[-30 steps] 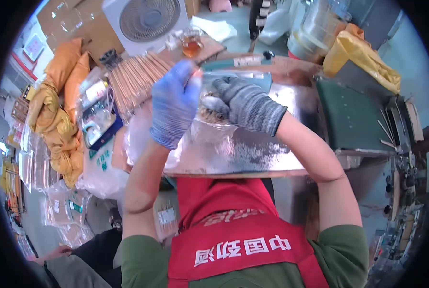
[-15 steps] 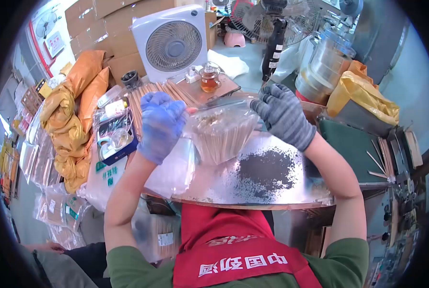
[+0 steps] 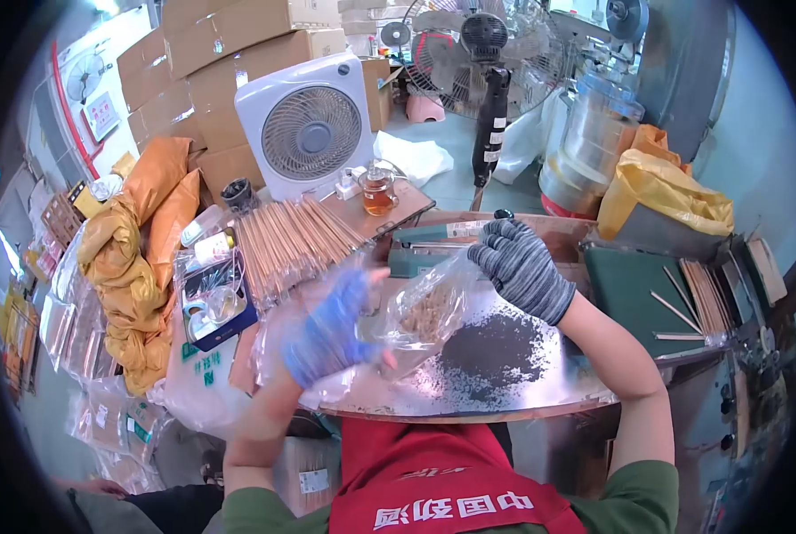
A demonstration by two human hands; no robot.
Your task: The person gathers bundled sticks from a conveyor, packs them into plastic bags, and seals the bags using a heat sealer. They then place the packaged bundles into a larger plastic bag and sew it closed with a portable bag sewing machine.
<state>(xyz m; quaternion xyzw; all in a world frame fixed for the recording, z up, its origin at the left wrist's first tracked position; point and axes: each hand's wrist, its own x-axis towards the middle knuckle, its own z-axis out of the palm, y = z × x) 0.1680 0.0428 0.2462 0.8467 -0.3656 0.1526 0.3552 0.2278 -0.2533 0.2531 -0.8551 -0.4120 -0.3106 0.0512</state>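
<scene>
The clear, crinkled plastic bag with light-brown contents (image 3: 429, 307) is in front of me, tilted, its upper corner rising to my right hand; I can't tell whether its lower end touches the silvery, shiny-topped worktop (image 3: 562, 392). Just right of the bag, a dark-grey speckled patch (image 3: 496, 349) covers part of that surface. Behind the bag lies a flat teal case (image 3: 413, 262). Beyond my left hand, the spread of long tan wooden sticks (image 3: 295, 233) fills that side, with a dark-blue open box (image 3: 229, 334) beside it. Farther back are a glass cup of amber liquid (image 3: 378, 194) and a white square box fan (image 3: 313, 133).

My right hand (image 3: 521, 271), in a grey striped knit glove, is curled closed on the bag's upper corner, forearm angled in from the right. My left hand (image 3: 331, 327), blue-gloved and blurred, has thumb and forefinger spread apart, gripping nothing I can see, beside the bag's left side.
</scene>
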